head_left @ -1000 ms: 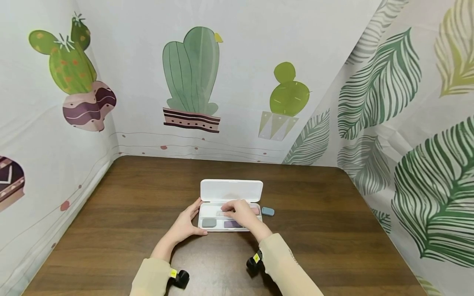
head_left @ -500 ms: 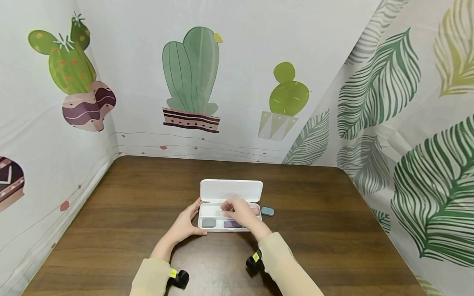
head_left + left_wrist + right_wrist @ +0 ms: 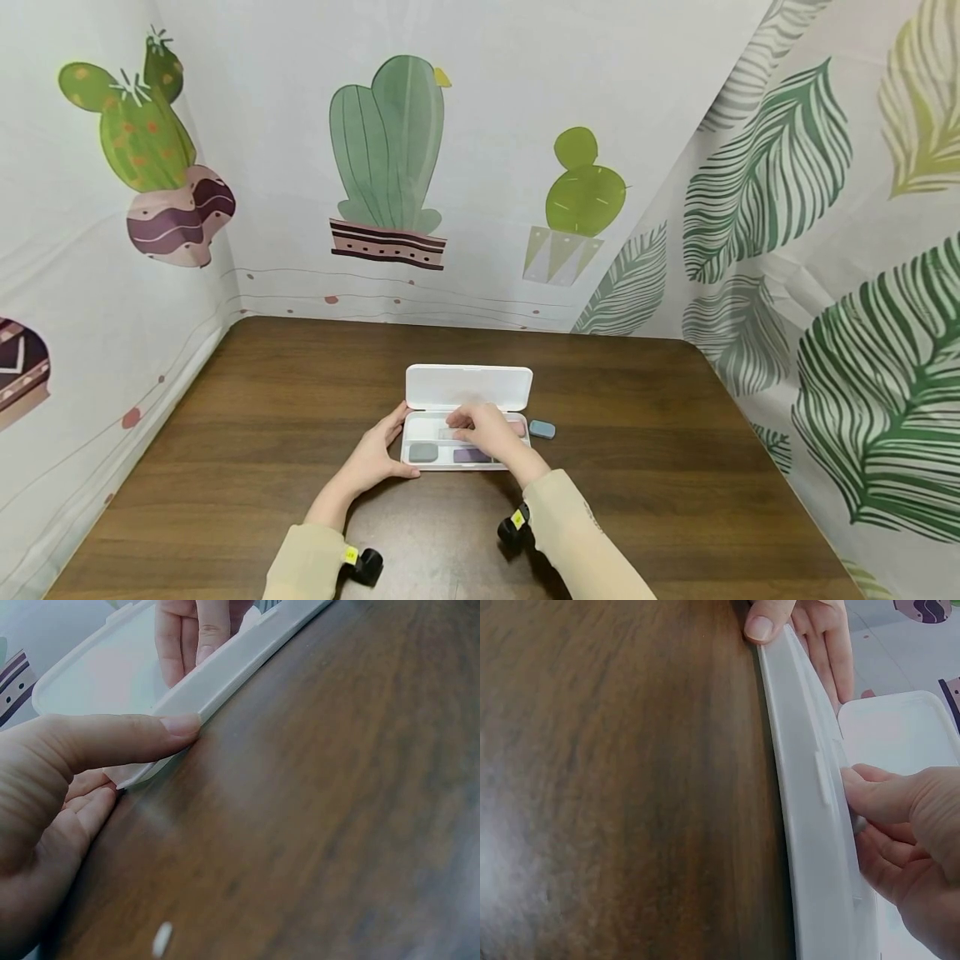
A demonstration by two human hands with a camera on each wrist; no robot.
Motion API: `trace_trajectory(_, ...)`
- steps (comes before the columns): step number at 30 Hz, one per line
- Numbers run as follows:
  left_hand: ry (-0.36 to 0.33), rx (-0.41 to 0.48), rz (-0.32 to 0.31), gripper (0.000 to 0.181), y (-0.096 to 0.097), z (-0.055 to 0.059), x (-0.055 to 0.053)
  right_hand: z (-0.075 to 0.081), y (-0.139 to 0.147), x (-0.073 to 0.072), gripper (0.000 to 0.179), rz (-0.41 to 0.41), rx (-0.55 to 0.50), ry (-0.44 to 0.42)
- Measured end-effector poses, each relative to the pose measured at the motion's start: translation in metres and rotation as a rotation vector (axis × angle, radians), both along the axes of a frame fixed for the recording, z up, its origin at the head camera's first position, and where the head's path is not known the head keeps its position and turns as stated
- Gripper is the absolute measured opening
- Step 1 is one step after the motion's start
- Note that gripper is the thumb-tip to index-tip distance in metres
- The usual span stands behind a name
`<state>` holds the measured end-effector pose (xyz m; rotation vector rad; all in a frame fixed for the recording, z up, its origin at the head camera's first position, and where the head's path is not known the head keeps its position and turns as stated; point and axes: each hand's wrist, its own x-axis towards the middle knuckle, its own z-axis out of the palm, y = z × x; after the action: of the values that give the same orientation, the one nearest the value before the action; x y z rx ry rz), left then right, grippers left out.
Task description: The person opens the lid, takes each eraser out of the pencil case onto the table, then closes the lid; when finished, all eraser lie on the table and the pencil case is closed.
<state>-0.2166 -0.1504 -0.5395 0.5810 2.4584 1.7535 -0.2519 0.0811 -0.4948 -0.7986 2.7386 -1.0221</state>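
A white pencil case (image 3: 422,428) lies on the table with its lid (image 3: 468,387) raised at the back. My left hand (image 3: 371,457) grips the case's left end, thumb (image 3: 180,726) on the front corner and fingers round the back. Over the middle of the case, my right hand (image 3: 487,432) pinches a clear plastic piece (image 3: 446,433), largely hidden by the fingers. In the front compartment sit a grey block (image 3: 423,452) and a purple block (image 3: 471,455). Something pink (image 3: 517,427) shows behind the right hand at the case's right end.
A small blue block (image 3: 542,429) lies on the brown wooden table (image 3: 637,467), just right of the case. Fabric printed with cacti and leaves (image 3: 487,167) hangs behind and beside the table. Each wrist carries a black camera (image 3: 367,567).
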Motion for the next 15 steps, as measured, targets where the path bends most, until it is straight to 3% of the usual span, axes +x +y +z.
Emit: trace_trajectory(15, -0.014, -0.008, -0.004, 0.112, -0.0003, 0.0018, 0.0005, -0.0018, -0.0002, 0.0008, 0.016, -0.009, -0.011, 0.021)
